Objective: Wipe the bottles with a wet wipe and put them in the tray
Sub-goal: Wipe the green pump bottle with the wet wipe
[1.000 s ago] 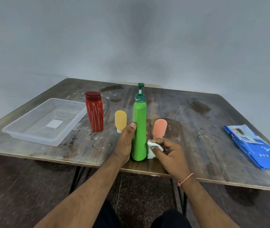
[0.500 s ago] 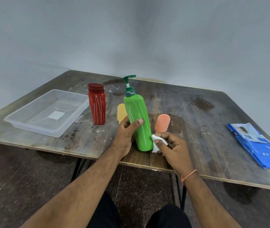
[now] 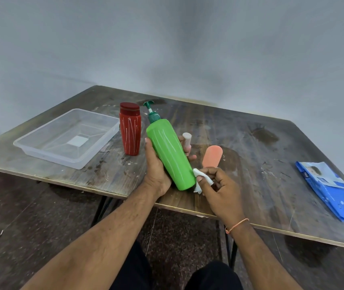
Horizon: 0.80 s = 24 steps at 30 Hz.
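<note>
So on my feed the left hand [image 3: 158, 164] has the green pump bottle [image 3: 170, 152] lifted off the table [image 3: 250, 143] and tipped over, pump end pointing far-left, base end near-right over the near edge. Fingers are curled around the back of the body and the thumb lies along its left side, so a proper wrap grip. The right hand [image 3: 219, 185] is just right of the bottle's base, pinching a small crumpled white wet wipe [image 3: 201, 178] between thumb and forefinger, and the wipe is touching the lower side of the green body. The other fingers on that hand are loosely curled. The clear plastic tray [image 3: 66, 139] sits on the left part of the table with no bottle in it. A red bottle with white streaks [image 3: 130, 130] stands upright just right of the tray, close to the green one's pump. A small peach tube [image 3: 212, 156] stands just beyond the right hand, and there's a little white cap [image 3: 187, 138] poking out behind the left fingers; can't tell what it belongs to. The blue wipes pack [image 3: 332, 189] lies flat well off to the right near the edge.
</note>
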### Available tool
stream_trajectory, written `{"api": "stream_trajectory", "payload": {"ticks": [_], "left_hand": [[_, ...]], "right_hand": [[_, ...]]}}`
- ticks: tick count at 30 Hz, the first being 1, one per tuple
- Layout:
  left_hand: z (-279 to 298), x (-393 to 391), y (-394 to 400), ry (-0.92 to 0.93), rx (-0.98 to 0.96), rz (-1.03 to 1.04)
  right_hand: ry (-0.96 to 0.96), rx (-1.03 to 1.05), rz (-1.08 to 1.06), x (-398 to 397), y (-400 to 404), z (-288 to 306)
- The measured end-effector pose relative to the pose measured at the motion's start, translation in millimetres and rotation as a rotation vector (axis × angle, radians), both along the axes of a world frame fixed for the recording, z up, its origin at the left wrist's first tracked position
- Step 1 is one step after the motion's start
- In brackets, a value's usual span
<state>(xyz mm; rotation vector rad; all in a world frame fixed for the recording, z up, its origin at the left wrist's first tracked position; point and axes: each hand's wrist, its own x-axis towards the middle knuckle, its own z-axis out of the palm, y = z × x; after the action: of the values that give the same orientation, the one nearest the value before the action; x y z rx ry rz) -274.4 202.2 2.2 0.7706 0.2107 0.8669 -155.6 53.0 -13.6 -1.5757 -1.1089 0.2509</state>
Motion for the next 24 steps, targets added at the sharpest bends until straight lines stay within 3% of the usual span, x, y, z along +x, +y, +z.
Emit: {"api": "stream_trajectory", "payload": {"ticks": [6,11,16,24], "left_hand": [[-3.5,2.7,0.8,-0.033,-0.006,0.004],[0.4,1.0,1.7,-0.041,-0.072,0.044],[7.8,-0.2,-5.4,0.006,-0.084,0.086],[8.8,1.3,-8.1,0.094,-0.027,0.242]], "right_hand": [[-0.379,0.055,-0.015,-11.4,0.0,-1.4],[-0.555,0.099,0.050,-17.8,3.9,-7.7],[-0.946,0.057,0.086,-31.0,7.5,-15.5],[-0.541,0.123,-0.102,-20.9,15.8,-1.2]]}}
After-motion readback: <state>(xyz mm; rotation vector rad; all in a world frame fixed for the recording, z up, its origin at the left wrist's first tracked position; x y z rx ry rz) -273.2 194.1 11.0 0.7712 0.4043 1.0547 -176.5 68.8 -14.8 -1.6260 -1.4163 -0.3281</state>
